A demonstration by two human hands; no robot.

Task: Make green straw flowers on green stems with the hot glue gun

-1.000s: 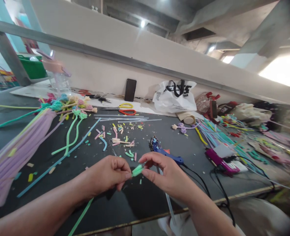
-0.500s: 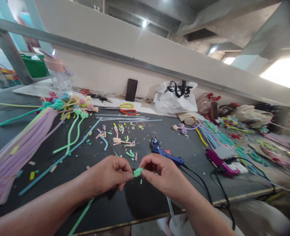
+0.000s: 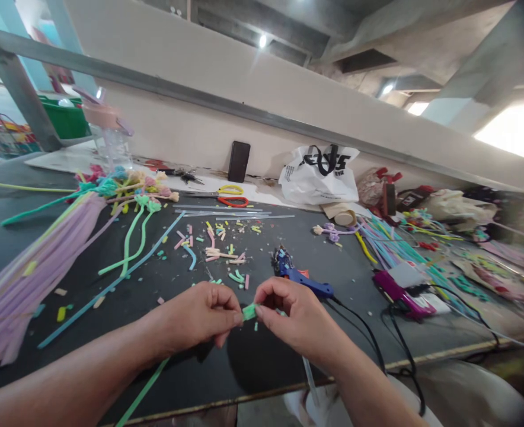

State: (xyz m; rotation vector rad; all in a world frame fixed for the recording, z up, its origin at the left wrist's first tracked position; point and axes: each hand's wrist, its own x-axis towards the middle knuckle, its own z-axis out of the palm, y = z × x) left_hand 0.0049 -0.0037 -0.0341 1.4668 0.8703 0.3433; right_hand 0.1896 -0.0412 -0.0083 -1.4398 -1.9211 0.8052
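Between my fingertips, above the dark table, is a small bundle of green pipe cleaner. My left hand pinches its left end, and my right hand pinches its right end. From below my left hand a long green stem runs down to the table's front edge; whether it joins the bundle is hidden. Just beyond my hands lie short cut pieces of pipe cleaner in pink, yellow and green. A blue glue gun rests behind my right hand, with its cord trailing right.
Purple pipe cleaners lie bunched at the left, beside a long blue one. Farther back are scissors, clear glue sticks, an upright phone and a white bag. A magenta device with cords sits right.
The view has shifted very slightly. Both hands stay in nearly the same place, still pinching the green bundle, which looks slightly turned.
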